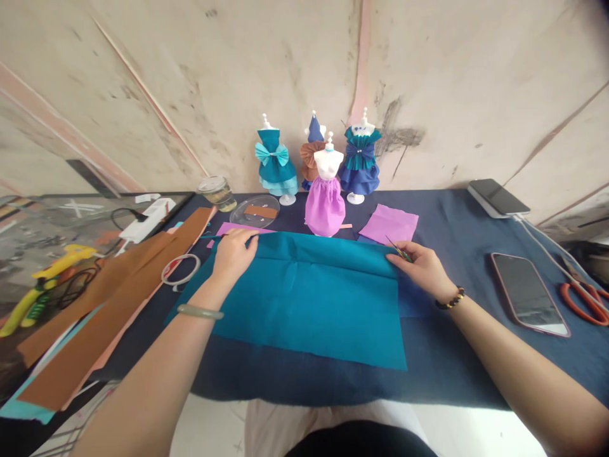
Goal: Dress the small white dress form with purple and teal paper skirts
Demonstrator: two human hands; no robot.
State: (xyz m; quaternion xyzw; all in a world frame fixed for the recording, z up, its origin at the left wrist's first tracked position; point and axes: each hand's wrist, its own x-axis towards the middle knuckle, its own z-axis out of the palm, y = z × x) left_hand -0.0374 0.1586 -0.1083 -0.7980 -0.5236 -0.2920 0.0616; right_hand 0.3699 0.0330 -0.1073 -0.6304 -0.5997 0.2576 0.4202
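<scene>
"What's the room like?"
"A scuffed, pale wall [285, 57] at twelve o'clock, behind a bench [451, 222] covered in dark blue."
"And the hands?"
"Teal fabric [304, 311] lies nearer, also at twelve. At eleven, the left hand [233, 255] has fingers pinching its far edge; at one, the right hand's [425, 269] hold small scissors [403, 254]."

Plain teal fabric [309, 311], navy tablecloth [457, 355], orchid-purple doll skirt [325, 206], brown strips [128, 292], orange-handled scissors [581, 285]
</scene>
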